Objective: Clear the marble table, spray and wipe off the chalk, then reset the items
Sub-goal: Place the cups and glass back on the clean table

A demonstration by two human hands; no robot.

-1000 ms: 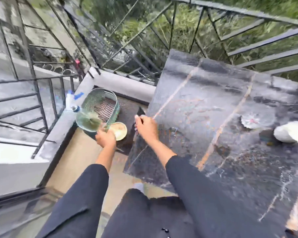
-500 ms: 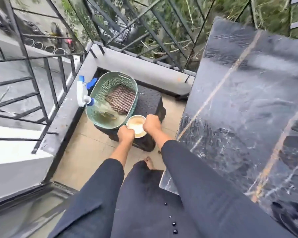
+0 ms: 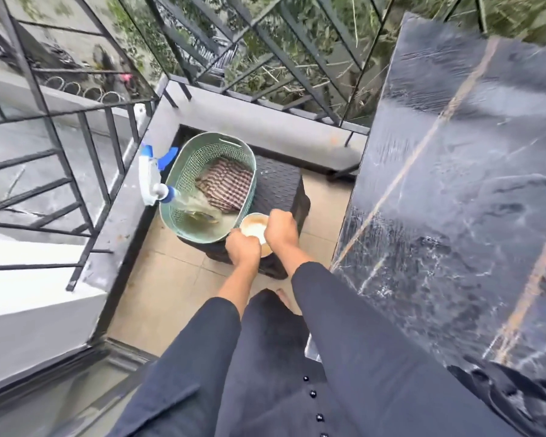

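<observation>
Dark woven stool (image 3: 279, 187), green basket (image 3: 189, 165) on top, small bowl (image 3: 254, 228) (apparently resting) at near edge

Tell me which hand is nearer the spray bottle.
Left. The left hand is at the bowl's left rim, toward the spray bottle; the right hand is at its right rim, farther off.

**Balcony corner, even daylight.** A dark woven stool (image 3: 279, 184) stands on beige floor tiles (image 3: 171, 279). A low grey kerb (image 3: 265, 121) runs behind the stool and along its left. The kerb carries a black metal railing (image 3: 76, 110) with upright and slanted bars. Behind the stool, past the railing, lies green foliage (image 3: 265, 36). To the stool's left are lower grey concrete surfaces (image 3: 19, 146). To the stool's right stands the black marble table (image 3: 454, 184), veined gold and white, with a glossy top.
</observation>
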